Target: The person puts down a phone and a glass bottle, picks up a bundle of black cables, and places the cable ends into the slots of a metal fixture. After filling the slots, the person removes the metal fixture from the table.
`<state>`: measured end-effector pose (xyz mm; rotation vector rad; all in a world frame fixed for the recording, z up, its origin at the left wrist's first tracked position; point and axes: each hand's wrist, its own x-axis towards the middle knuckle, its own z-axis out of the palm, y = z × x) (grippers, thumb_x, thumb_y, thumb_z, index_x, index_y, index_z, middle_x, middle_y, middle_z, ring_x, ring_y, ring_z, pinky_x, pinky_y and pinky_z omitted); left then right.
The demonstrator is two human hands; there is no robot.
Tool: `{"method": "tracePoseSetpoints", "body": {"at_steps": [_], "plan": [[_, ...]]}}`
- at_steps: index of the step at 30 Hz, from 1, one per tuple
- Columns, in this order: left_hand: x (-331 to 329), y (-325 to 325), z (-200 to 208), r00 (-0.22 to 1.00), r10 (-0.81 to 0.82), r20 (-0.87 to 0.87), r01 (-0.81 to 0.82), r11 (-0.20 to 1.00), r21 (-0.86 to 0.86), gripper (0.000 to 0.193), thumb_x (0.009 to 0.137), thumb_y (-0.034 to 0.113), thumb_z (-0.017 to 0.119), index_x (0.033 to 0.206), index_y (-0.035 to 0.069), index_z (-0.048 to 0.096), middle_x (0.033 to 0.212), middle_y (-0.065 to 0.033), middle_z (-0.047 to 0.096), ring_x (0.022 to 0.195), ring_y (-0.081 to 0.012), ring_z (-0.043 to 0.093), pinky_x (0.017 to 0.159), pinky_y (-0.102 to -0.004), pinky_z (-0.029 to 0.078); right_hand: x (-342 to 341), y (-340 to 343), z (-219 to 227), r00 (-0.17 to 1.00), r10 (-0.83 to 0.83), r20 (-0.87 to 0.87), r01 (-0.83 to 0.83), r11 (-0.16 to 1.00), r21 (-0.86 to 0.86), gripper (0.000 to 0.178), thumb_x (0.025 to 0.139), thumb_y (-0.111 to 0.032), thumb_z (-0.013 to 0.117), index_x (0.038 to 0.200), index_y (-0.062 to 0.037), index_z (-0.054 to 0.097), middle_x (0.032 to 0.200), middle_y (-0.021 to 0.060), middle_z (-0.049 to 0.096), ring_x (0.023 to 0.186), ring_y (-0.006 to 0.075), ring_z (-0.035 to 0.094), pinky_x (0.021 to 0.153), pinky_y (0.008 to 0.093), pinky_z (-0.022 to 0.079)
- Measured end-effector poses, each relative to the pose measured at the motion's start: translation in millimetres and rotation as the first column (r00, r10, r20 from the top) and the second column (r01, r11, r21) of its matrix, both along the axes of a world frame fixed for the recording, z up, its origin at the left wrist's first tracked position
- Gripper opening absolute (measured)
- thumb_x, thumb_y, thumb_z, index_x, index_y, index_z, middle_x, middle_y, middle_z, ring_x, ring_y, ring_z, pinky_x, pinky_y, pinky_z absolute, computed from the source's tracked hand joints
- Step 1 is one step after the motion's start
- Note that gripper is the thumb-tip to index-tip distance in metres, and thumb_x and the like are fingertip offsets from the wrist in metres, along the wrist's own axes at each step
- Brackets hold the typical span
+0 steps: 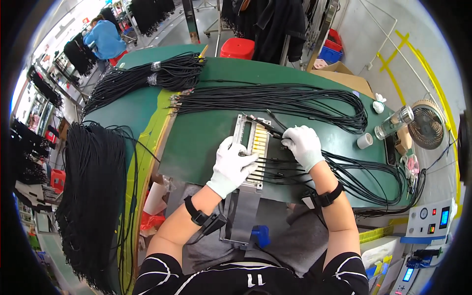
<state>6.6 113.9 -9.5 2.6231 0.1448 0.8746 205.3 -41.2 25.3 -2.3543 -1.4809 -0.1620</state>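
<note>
A metal fixture (238, 129) with a row of brass-coloured slots (259, 140) stands at the table's near edge. My white-gloved left hand (233, 163) rests over its left side, with thumb and forefinger stretched apart by the slots. Several black cables (287, 170) run rightward from the lower slots. Just right of the fixture's upper half, my white-gloved right hand (302, 143) is closed on a black cable (276, 132). The glove covers the exact grip, and what lies under my left fingers is hidden.
Long black cable bundles (275, 101) lie across the green table (196, 147); others (93, 182) hang at the left. A fan (426, 125), a clear jar (395, 122) and a white cup (365, 141) stand at the right, above a control box (429, 221).
</note>
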Motion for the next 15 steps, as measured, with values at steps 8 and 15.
{"method": "tracePoseSetpoints", "body": {"at_steps": [8, 15], "plan": [[10.5, 1.9, 18.0, 0.956, 0.140, 0.259, -0.101, 0.982, -0.159, 0.019, 0.067, 0.020, 0.080, 0.074, 0.011, 0.065, 0.081, -0.0056, 0.061, 0.084, -0.0283, 0.057, 0.076, -0.0416, 0.048, -38.4, 7.8, 15.5, 0.947, 0.317, -0.047, -0.300, 0.929, 0.218, 0.013, 0.071, -0.016, 0.075, 0.081, -0.0119, 0.067, 0.074, 0.0068, 0.062, 0.080, 0.0300, 0.058, 0.071, 0.0415, 0.045], [6.9, 5.3, 16.7, 0.920, 0.034, 0.392, 0.043, 0.981, -0.188, 0.020, 0.067, 0.014, 0.078, 0.069, 0.008, 0.060, 0.080, -0.0045, 0.060, 0.078, -0.0271, 0.056, 0.070, -0.0390, 0.047, -56.7, 17.8, 7.9, 0.879, 0.377, -0.294, -0.292, 0.910, 0.293, 0.021, 0.068, -0.013, 0.078, 0.085, -0.0061, 0.068, 0.078, 0.0111, 0.066, 0.077, 0.0334, 0.061, 0.072, 0.0416, 0.048]]}}
